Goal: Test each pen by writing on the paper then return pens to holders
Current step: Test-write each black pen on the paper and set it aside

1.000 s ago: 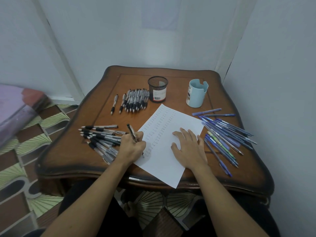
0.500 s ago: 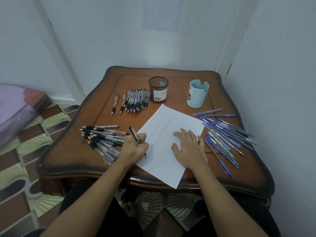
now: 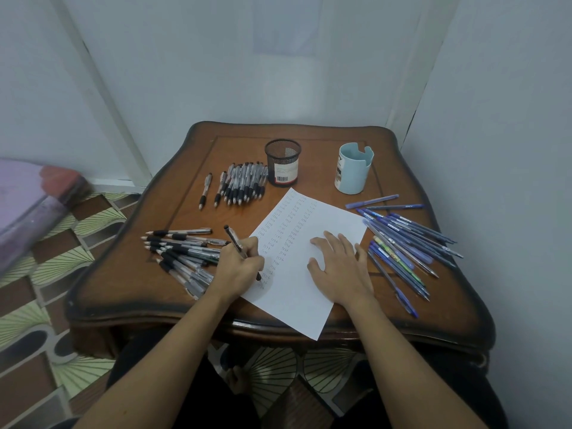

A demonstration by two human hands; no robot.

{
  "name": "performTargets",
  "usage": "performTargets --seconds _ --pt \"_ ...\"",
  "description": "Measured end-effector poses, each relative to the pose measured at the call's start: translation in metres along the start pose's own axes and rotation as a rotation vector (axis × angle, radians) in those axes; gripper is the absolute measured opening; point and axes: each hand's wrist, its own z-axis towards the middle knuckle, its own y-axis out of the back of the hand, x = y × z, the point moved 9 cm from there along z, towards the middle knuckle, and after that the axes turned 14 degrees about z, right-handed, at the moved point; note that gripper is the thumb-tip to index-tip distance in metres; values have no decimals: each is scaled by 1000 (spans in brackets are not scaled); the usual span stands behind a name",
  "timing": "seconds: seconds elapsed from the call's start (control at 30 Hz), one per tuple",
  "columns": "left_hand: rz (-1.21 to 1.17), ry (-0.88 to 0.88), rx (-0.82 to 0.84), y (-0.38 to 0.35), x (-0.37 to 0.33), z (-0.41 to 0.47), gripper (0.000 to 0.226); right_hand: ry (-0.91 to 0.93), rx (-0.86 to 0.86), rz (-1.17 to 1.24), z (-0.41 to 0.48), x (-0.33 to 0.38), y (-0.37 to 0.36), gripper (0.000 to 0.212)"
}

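A white sheet of paper [image 3: 297, 292] lies tilted on the wooden table [image 3: 123, 283], with columns of small written words on its left half. My left hand [image 3: 240, 267] grips a black pen [image 3: 235, 239], its tip on the paper's left edge. My right hand [image 3: 340, 267] rests flat on the paper. A black mesh holder [image 3: 283, 162] and a light blue holder [image 3: 353, 168] stand at the back. Black-grip pens lie in a fan [image 3: 179, 249] left of my hand and in a row [image 3: 244, 184] beside the mesh holder. Blue pens [image 3: 405, 246] lie spread at the right.
White walls close in behind the table and along its right side. A patterned tiled floor [image 3: 46, 274] lies to the left, with a purple and red bundle [image 3: 31, 196] on it. The paper's near corner hangs over the table's front edge.
My left hand has shifted slightly along the paper's left edge with the pen as it writes. My right hand stays on the sheet.
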Motion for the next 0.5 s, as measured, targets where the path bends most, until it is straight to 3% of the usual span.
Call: performTargets --seconds 0.1,0.33,0.5 --pt "-46 18 3 -1 5 1 8 -2 -1 1 1 0 0 49" --pt "-68 104 -48 4 0 5 35 2 -9 2 1 0 0 49" --pt "-20 108 -67 7 -4 7 35 2 -1 -14 1 0 -1 54"
